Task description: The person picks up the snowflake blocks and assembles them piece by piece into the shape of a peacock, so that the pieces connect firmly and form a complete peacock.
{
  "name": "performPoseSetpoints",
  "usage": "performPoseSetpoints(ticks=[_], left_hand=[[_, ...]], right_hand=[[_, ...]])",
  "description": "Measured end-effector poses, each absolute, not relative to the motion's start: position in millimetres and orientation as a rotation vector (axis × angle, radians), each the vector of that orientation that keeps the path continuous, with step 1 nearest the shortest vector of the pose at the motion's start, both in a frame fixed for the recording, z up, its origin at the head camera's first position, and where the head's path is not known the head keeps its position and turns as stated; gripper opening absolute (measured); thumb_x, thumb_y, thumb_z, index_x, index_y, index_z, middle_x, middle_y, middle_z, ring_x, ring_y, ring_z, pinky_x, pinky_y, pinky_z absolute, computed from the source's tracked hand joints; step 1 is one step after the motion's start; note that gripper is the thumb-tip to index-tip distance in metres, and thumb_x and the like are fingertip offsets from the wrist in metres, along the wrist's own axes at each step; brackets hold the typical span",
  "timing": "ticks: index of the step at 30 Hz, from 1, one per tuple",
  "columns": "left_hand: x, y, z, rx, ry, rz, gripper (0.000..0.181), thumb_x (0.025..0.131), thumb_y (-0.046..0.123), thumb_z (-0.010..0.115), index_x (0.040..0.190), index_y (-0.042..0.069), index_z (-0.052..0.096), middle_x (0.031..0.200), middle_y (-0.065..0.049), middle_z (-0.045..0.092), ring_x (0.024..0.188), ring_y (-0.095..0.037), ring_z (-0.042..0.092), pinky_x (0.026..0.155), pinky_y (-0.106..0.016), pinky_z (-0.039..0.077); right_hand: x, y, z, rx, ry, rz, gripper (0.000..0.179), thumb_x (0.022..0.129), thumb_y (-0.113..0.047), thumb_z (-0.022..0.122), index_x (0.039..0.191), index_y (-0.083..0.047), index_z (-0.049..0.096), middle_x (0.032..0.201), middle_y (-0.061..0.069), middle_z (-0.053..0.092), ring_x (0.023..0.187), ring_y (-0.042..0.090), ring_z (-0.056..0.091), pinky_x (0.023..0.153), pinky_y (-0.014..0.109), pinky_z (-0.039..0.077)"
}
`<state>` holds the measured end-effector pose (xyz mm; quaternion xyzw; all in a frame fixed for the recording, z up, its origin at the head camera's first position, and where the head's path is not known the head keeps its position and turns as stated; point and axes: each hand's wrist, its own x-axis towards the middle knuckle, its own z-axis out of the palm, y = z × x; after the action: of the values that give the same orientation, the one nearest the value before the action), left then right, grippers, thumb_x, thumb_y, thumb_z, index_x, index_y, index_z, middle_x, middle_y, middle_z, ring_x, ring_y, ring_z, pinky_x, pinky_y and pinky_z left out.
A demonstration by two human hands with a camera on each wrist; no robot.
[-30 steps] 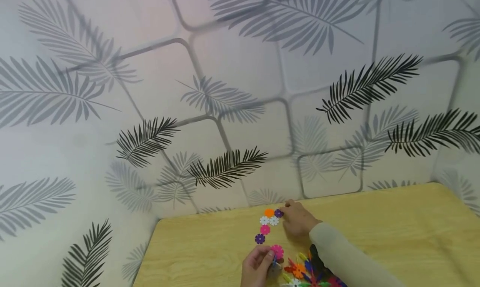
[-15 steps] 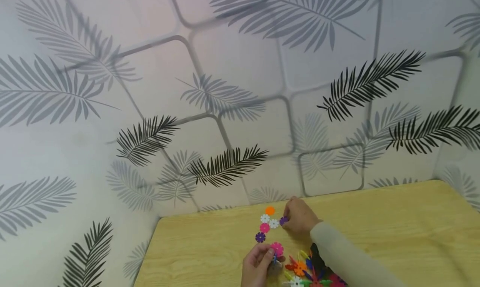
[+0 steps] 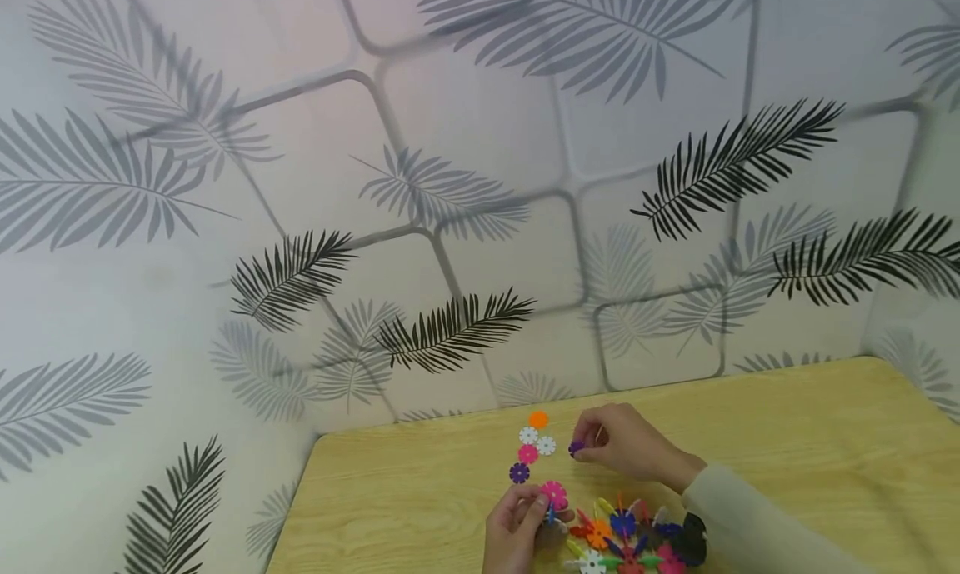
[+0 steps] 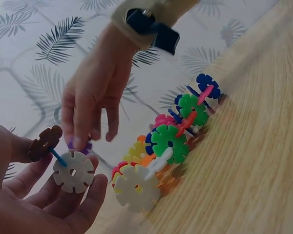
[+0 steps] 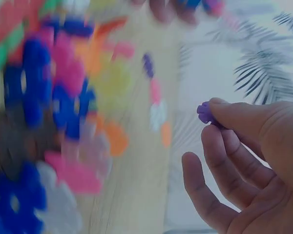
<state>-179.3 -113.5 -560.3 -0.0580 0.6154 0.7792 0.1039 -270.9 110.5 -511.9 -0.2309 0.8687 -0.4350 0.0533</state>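
My right hand pinches a purple notched plastic disc between thumb and fingertips, just right of several loose discs on the table. My left hand holds a small joined piece of such discs near the front edge of the view. A pink disc shows on that piece in the head view; a white disc, a brown disc and a blue one seen edge-on show in the left wrist view. Fingers partly hide this piece.
Loose orange, white, pink and purple discs lie in a crooked line on the wooden table. A large cluster of interlocked coloured discs stands beneath the right forearm. A patterned wall rises behind the table.
The right hand has drawn the purple disc away from beside the orange one, rightward and toward me. The forearm has shifted right, uncovering more of the cluster. The left hand stays put.
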Motion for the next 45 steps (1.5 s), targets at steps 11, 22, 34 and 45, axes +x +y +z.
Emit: performPoseSetpoints(ticks=[11, 22, 34, 45], left_hand=[[-177.7, -112.7, -562.4, -0.096, 1.744, 2.362, 0.010, 0.107, 0.008, 0.061, 0.114, 0.001, 0.061, 0.104, -0.014, 0.084, 0.089, -0.016, 0.083, 0.083, -0.030, 0.068], [-175.4, -110.3, -562.8, -0.074, 1.718, 2.367, 0.007, 0.107, 0.008, 0.061, 0.112, 0.003, 0.061, 0.106, -0.020, 0.084, 0.090, -0.015, 0.082, 0.086, -0.035, 0.069], [-174.5, -109.8, -554.1, -0.108, 1.867, 2.205, 0.022, 0.106, 0.014, 0.069, 0.115, -0.007, 0.066, 0.109, -0.020, 0.083, 0.093, -0.016, 0.081, 0.080, -0.029, 0.067], [-170.3, -109.5, -539.4, -0.044, 2.184, 2.009, 0.016, 0.100, 0.014, 0.078, 0.103, -0.002, 0.077, 0.099, -0.001, 0.077, 0.100, -0.014, 0.070, 0.082, -0.025, 0.062]], right_hand=[[-218.7, 118.0, -505.3, -0.759, 2.453, -1.614, 0.008, 0.099, -0.015, 0.080, 0.105, -0.017, 0.086, 0.102, -0.002, 0.084, 0.089, 0.007, 0.078, 0.075, 0.019, 0.064], [-192.8, 109.5, -520.7, -0.635, 2.575, -1.634, 0.010, 0.097, -0.008, 0.082, 0.104, -0.013, 0.086, 0.100, 0.000, 0.085, 0.089, 0.007, 0.081, 0.077, 0.026, 0.068], [-178.7, 108.9, -535.3, -1.076, 3.007, -1.499, 0.023, 0.085, 0.001, 0.090, 0.102, -0.013, 0.085, 0.092, -0.005, 0.084, 0.085, -0.001, 0.076, 0.070, 0.021, 0.065], [-177.5, 116.2, -542.2, -1.402, 3.044, -1.424, 0.019, 0.086, 0.000, 0.089, 0.099, -0.012, 0.083, 0.088, -0.007, 0.079, 0.081, -0.002, 0.072, 0.073, 0.006, 0.055]])
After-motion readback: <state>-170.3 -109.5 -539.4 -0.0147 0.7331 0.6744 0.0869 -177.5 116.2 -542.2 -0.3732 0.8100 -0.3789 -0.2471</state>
